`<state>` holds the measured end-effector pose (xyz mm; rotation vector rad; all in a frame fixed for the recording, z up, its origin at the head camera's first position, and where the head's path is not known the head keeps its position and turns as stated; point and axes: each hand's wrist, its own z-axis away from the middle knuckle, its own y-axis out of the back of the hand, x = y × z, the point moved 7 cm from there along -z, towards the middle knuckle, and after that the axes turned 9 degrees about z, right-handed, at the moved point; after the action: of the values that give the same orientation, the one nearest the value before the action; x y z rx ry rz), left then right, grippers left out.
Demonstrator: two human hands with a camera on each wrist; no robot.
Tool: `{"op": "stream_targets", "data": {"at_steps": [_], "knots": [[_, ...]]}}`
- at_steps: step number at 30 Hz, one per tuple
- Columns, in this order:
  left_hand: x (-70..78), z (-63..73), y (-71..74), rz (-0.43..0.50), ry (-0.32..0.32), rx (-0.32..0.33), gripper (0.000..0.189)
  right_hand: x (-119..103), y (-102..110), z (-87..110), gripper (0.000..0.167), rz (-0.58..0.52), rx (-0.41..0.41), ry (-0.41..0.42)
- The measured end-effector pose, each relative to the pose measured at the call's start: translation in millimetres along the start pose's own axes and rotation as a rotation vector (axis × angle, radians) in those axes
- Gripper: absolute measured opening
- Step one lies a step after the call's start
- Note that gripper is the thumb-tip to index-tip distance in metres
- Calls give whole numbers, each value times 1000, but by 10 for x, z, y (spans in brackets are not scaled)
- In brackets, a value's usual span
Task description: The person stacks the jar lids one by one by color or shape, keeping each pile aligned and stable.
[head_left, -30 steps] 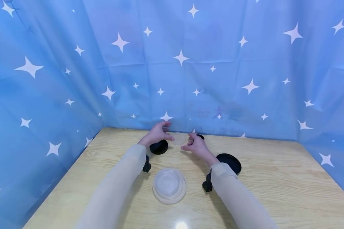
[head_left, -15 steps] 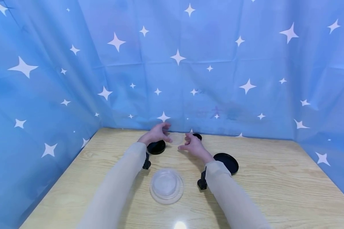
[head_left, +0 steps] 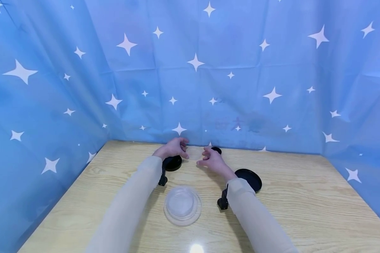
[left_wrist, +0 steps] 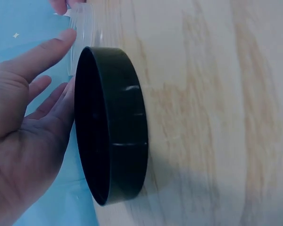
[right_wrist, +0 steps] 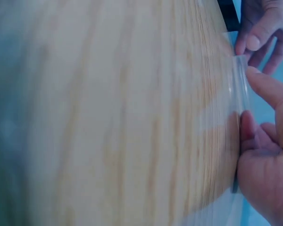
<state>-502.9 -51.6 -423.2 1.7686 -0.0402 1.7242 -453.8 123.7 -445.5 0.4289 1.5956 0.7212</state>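
Observation:
At the far edge of the table lies a clear round plastic dish (head_left: 194, 153), seen edge-on in both wrist views. My left hand (head_left: 175, 147) holds its left rim, thumb to the near side and fingers curved beyond. From the right, my right hand (head_left: 213, 161) grips the opposite rim with thumb and curled fingers. Just under my left wrist stands a black round dish (left_wrist: 125, 125), open side up. A small black round piece (head_left: 216, 150) shows behind my right hand, partly hidden by it.
A wider clear round container (head_left: 182, 205) stands mid-table between my forearms. Beside my right sleeve lies a larger black round dish (head_left: 248, 179), partly covered by the forearm. A blue star-printed curtain (head_left: 196, 88) hangs along the back edge of the wooden table (head_left: 288, 196).
The head view has shifted slightly, so everything sits a little further left. My left hand has drawn slightly down around the clear dish; the dishes stay in place.

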Motion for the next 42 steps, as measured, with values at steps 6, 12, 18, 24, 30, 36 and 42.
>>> {"op": "stream_targets", "data": {"at_steps": [6,12,18,24,30,36,42], "knots": [[34,-31,-35,-55,-18,-11,75,11,-10,-21,78,-24,18,3],[24,-35,-84,-71,-13,-42,66,31,-6,-24,72,-17,35,-8],[22,-35,-90,-125,-25,-65,56,34,-2,-23,67,9,41,-30],[45,-11,-94,-128,-17,-91,56,16,1,-9,64,32,41,-33],[57,6,-72,-88,-28,-92,56,10,13,-10,62,34,51,-11],[71,18,-16,-32,-52,-77,56,-6,45,-29,61,-8,71,9],[71,57,-15,1,-56,-90,56,19,36,10,62,-55,56,-5]]}}
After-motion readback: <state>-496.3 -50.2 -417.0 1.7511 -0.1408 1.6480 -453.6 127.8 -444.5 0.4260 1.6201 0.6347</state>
